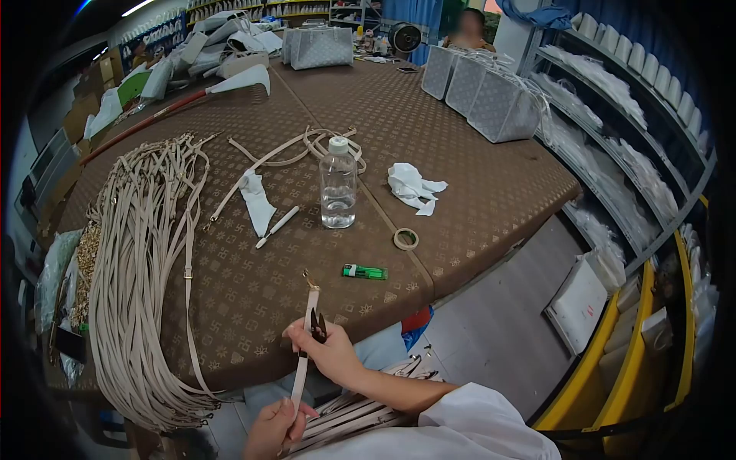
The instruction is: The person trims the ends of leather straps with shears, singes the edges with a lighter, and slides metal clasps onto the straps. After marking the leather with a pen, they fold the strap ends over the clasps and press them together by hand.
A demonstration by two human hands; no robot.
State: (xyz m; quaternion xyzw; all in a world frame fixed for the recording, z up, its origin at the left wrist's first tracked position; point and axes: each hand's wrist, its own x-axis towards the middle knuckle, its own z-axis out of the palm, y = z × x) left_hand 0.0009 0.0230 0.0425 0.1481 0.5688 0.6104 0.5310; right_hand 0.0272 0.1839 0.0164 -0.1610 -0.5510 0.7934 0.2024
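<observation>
A beige strap point(302, 376) with a gold clasp at its upper end runs between my two hands at the table's front edge. My right hand point(331, 354) is closed around a small dark tool point(317, 326), with the strap beside it. Lower down, my left hand point(274, 429) pinches the strap's lower part. Just beyond the clasp lies a green lighter point(366, 271). More beige straps point(349, 422) lie over my lap, partly hidden by my right arm. A large bundle of beige straps point(138, 284) hangs over the table edge at the left.
On the brown patterned table point(475, 222) stand a clear bottle point(338, 184), a tape roll point(405, 239), a white pen point(277, 227) and white cloths point(415, 186). Patterned bags point(498, 103) stand at the back right, near a seated person point(469, 32). Shelves line the right.
</observation>
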